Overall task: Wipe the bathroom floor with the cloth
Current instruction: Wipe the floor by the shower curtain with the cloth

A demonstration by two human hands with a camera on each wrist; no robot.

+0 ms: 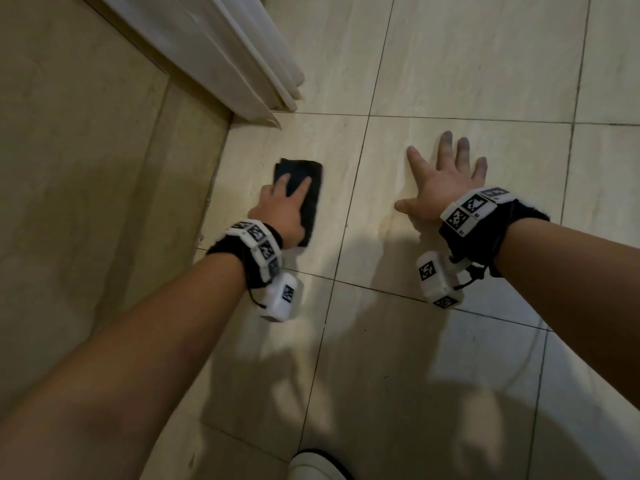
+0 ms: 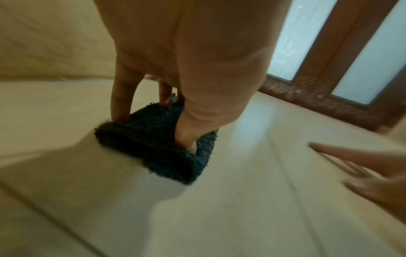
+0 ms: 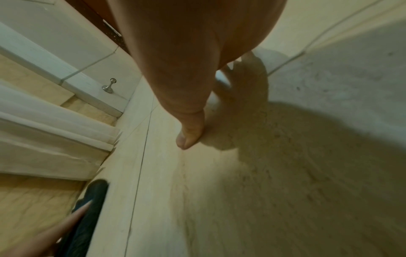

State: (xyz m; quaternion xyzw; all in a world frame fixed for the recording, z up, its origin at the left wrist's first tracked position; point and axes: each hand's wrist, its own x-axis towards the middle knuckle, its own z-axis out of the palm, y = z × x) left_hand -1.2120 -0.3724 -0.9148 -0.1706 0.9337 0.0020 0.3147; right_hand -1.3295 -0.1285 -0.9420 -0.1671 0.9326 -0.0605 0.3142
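Observation:
A dark, fluffy folded cloth (image 1: pixel 311 202) lies on the beige tiled floor (image 1: pixel 433 64), close to the left wall. My left hand (image 1: pixel 284 206) presses down on it with fingers spread over its top. In the left wrist view the thumb sinks into the cloth (image 2: pixel 153 135) beneath the left hand (image 2: pixel 186 69). My right hand (image 1: pixel 440 178) rests flat on a bare tile to the right, fingers splayed and holding nothing. The right wrist view shows the right hand (image 3: pixel 182 69) on the floor, with the cloth (image 3: pixel 92 205) at the lower left.
A white door frame (image 1: pixel 225 46) meets the floor just beyond the cloth, and a beige wall (image 1: pixel 69 168) runs along the left. A metal door stop (image 3: pixel 110 86) sticks out near the frame. A brown door with frosted panels (image 2: pixel 318 52) stands farther off. A white shoe tip (image 1: pixel 311 467) shows at the bottom.

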